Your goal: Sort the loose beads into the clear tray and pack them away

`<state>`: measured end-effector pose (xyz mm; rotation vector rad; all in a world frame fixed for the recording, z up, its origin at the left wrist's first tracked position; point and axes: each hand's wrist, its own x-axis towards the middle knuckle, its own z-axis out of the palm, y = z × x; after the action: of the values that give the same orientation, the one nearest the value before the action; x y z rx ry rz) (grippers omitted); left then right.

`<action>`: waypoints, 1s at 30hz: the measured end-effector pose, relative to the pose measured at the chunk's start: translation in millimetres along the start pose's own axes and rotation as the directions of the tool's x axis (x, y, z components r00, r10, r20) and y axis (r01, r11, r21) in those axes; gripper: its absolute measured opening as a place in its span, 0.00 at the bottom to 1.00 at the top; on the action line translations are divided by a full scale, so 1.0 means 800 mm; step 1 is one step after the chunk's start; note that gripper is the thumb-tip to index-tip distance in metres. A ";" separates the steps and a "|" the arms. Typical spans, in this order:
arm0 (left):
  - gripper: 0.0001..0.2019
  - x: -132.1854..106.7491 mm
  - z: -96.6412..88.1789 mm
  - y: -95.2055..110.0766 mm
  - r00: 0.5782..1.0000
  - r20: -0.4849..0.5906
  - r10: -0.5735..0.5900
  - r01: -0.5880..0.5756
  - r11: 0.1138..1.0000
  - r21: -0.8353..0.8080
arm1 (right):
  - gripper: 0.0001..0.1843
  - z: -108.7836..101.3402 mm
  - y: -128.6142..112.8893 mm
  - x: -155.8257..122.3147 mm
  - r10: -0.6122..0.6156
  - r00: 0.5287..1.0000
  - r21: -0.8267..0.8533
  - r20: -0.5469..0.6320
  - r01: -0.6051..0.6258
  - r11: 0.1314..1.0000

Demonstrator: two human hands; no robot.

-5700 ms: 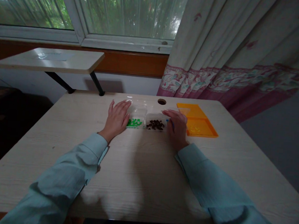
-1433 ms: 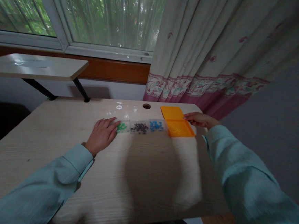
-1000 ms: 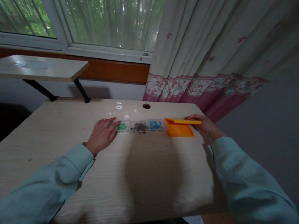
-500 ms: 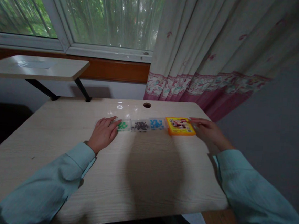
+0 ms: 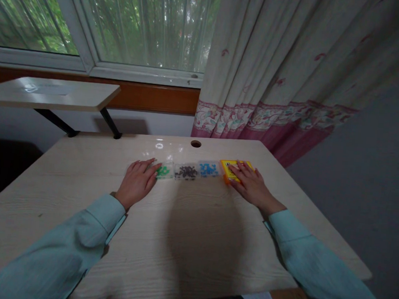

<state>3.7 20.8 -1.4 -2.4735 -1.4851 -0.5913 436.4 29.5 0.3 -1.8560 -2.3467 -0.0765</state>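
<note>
Toward the back of the table lies a row of small boxes. My left hand (image 5: 138,181) rests flat at the row's left end, its fingers over a clear box with green pieces (image 5: 163,171). To the right of that sit a clear box of dark pieces (image 5: 186,172) and a clear box of blue pieces (image 5: 209,169). A yellow and orange box (image 5: 228,166) with a printed top closes the right end. Across its top lies my right hand (image 5: 250,183), fingers stretched out, covering much of the print. Neither hand is wrapped round anything.
The pale wooden table (image 5: 136,246) has a round cable hole (image 5: 196,143) near its back edge. A raised shelf (image 5: 82,98) on black legs stands at the back left. Behind the table hang long curtains (image 5: 246,79) beside a window (image 5: 150,26).
My right hand has moved left, from the right edge of the yellow box onto its top. My left hand and the row of boxes have stayed in place.
</note>
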 end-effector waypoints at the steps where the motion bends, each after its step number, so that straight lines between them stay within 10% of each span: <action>1: 0.20 0.000 0.000 0.000 1.000 0.000 0.000 0.000 1.000 0.004 | 0.32 0.003 0.002 0.001 -0.007 1.000 -0.008 0.003 0.007 1.000; 9: 0.20 -0.001 0.000 0.000 1.000 -0.003 0.001 -0.001 1.000 0.014 | 0.35 -0.015 -0.003 0.007 0.023 1.000 0.067 0.021 -0.024 0.997; 17: 0.20 0.000 -0.001 -0.001 1.000 -0.019 0.009 -0.010 1.000 -0.001 | 0.50 -0.044 -0.054 0.073 -0.323 0.945 0.079 0.057 0.318 0.945; 22: 0.20 0.000 -0.003 0.000 1.000 -0.004 0.006 -0.006 1.000 -0.005 | 0.39 -0.044 -0.070 0.108 -0.377 0.914 0.046 0.150 0.374 0.926; 30: 0.20 0.000 -0.001 -0.001 1.000 -0.010 0.002 -0.002 1.000 -0.021 | 0.37 -0.118 -0.015 0.104 -0.205 0.978 0.177 -0.031 0.207 0.962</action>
<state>2.7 20.9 -0.9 -2.4836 -1.4802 -0.6211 414.3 94.5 106.1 -1.5219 -2.4409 0.0982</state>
